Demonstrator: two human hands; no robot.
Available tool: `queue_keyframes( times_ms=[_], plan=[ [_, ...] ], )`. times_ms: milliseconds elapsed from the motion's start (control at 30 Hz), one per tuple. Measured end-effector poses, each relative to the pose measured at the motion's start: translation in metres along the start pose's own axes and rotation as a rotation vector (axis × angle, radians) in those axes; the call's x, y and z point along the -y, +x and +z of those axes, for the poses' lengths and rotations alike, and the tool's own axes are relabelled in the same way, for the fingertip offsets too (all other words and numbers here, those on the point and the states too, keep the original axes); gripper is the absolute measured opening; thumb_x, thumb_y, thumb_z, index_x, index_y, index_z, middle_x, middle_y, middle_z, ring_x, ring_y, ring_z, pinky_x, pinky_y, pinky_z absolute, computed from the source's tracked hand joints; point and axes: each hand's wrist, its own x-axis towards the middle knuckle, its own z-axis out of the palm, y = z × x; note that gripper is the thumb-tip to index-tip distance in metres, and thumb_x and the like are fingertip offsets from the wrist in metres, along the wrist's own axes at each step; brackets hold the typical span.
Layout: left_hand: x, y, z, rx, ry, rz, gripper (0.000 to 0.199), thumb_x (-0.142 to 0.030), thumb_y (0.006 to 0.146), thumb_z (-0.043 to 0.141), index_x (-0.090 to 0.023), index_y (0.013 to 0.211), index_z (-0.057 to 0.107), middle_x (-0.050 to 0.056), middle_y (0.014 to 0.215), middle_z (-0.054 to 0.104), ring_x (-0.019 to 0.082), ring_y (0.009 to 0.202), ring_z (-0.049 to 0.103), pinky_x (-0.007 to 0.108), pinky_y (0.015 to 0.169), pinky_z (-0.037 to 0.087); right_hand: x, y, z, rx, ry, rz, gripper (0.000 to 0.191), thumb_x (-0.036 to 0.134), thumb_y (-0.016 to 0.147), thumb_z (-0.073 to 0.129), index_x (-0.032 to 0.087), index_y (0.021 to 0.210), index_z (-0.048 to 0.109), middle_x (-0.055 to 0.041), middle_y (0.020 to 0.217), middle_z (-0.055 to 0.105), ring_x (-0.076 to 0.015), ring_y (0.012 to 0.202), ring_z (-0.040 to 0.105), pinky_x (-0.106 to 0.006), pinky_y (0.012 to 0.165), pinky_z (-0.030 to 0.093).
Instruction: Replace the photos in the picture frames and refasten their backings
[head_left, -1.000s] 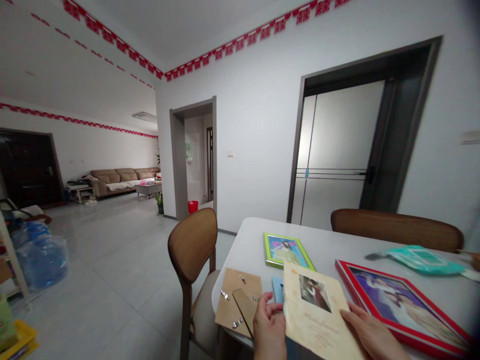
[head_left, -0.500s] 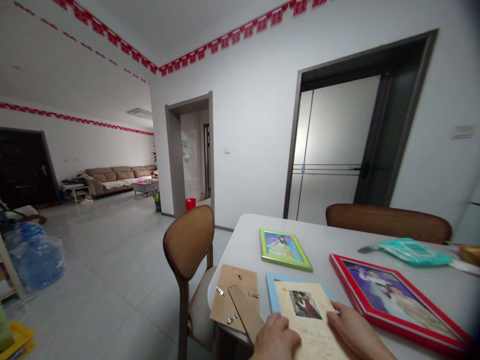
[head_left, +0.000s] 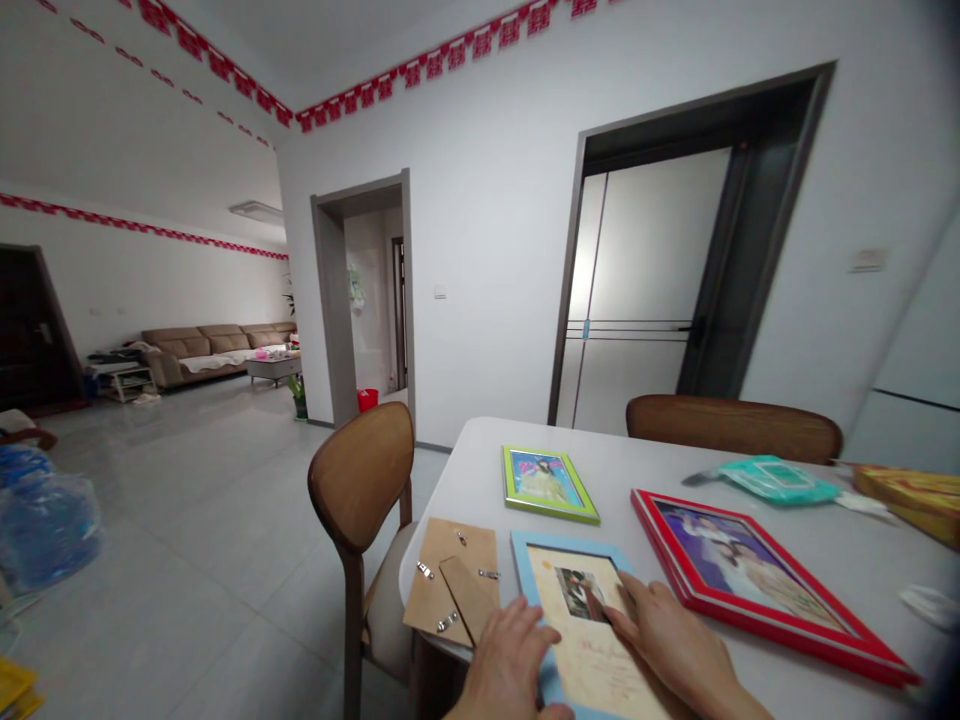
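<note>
A light blue picture frame [head_left: 523,568] lies near the table's front edge. Inside its border sits a cream sheet [head_left: 592,665] with a small photo of people printed near its top. My left hand [head_left: 506,655] rests over the frame's left side, fingers apart and stretched. From the right, my right hand [head_left: 671,635] reaches across the frame's edge, its outstretched fingertips touching the sheet beside the small photo. A brown backing board [head_left: 433,545] with metal clips and a stand leg [head_left: 469,600] lies left of the frame, partly behind my left hand.
Farther back on the white table [head_left: 480,440] lies a green picture frame [head_left: 551,485]. To the right are a red picture frame [head_left: 757,570], a teal wipes packet [head_left: 776,480] and a yellow-brown box [head_left: 911,500]. Wooden chairs stand at the left [head_left: 364,470] and far side [head_left: 731,425].
The cream sheet now sits within the blue frame's border instead of overlapping it. My right hand has shifted onto the sheet, my left hand onto the frame's side. The view has turned slightly right.
</note>
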Motion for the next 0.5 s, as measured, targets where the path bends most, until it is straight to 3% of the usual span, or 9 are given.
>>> queue_keyframes(
  times_ms=[100,200,300,367,500],
  plan=[
    [0.026,-0.014,-0.018,-0.041,0.1,-0.193,0.075,-0.028,0.054,0.061,-0.024,0.125,0.035,0.004,0.139,0.021,0.025,0.128,0.013,0.043,0.105,0.006,0.002,0.0,-0.004,0.011,-0.008,-0.041,0.044,0.049,0.079,0.029,0.019,0.086,0.06,-0.0112,0.086,0.051,-0.0255,0.078,0.054,-0.034,0.061,0.038],
    [0.052,-0.022,-0.025,-0.08,0.198,-0.311,0.074,-0.026,0.056,0.059,-0.027,0.125,0.035,0.002,0.139,0.022,0.024,0.128,0.012,0.042,0.105,0.004,0.01,-0.001,-0.006,-0.049,-0.017,-0.088,0.045,0.048,0.079,0.03,0.018,0.077,0.063,-0.012,0.083,0.053,-0.0261,0.08,0.053,-0.036,0.066,0.038],
    [0.061,-0.023,-0.023,-0.101,0.239,-0.268,0.066,-0.021,0.057,0.057,-0.028,0.121,0.042,0.0,0.136,0.03,0.023,0.125,0.021,0.039,0.104,0.012,0.031,-0.005,-0.006,-0.097,0.096,-0.177,0.038,0.042,0.078,0.035,0.018,0.091,0.063,-0.012,0.098,0.054,-0.0256,0.09,0.05,-0.036,0.076,0.037],
    [0.059,-0.024,-0.021,-0.118,0.237,-0.217,0.058,-0.018,0.059,0.054,-0.027,0.116,0.047,0.0,0.131,0.037,0.023,0.12,0.03,0.036,0.1,0.021,0.052,-0.01,-0.005,-0.055,0.25,-0.271,0.04,0.04,0.079,0.035,0.017,0.102,0.059,-0.0111,0.107,0.052,-0.023,0.099,0.048,-0.034,0.085,0.035],
    [0.051,-0.027,-0.024,-0.151,0.233,-0.162,0.049,-0.016,0.062,0.051,-0.027,0.11,0.052,-0.001,0.124,0.044,0.02,0.112,0.036,0.033,0.097,0.027,0.096,-0.023,-0.005,0.044,0.34,-0.307,0.047,0.045,0.077,0.037,0.016,0.108,0.056,-0.0113,0.102,0.056,-0.0245,0.098,0.049,-0.037,0.089,0.032]
  ],
)
